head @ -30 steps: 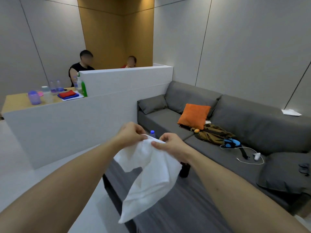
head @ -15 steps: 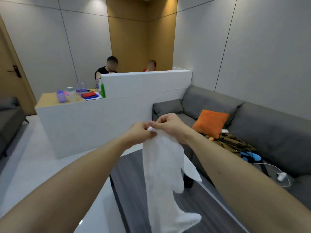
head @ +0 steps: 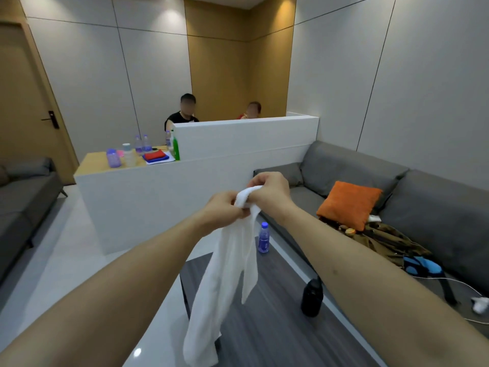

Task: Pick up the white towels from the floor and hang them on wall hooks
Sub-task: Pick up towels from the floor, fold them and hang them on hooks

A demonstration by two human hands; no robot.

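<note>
A white towel (head: 227,271) hangs in a long bunch from both my hands in front of me, above a dark wooden coffee table (head: 267,332). My left hand (head: 225,209) pinches the towel's top just below the bunched end. My right hand (head: 270,193) grips that bunched top end from the right, fingers curled round it. The two hands touch each other at the towel. No wall hooks and no other white towels are in view.
A grey sofa (head: 412,207) with an orange cushion (head: 349,203) runs along the right wall. A plastic bottle (head: 263,237) and a black bottle (head: 312,296) stand on the table. A white partition counter (head: 169,197) with two seated people behind it stands ahead. A wooden door (head: 29,115) is at left.
My view has swung left and the door came into sight. My hands drew together at the towel's top, and the towel went from spread out to a narrow hanging bunch.
</note>
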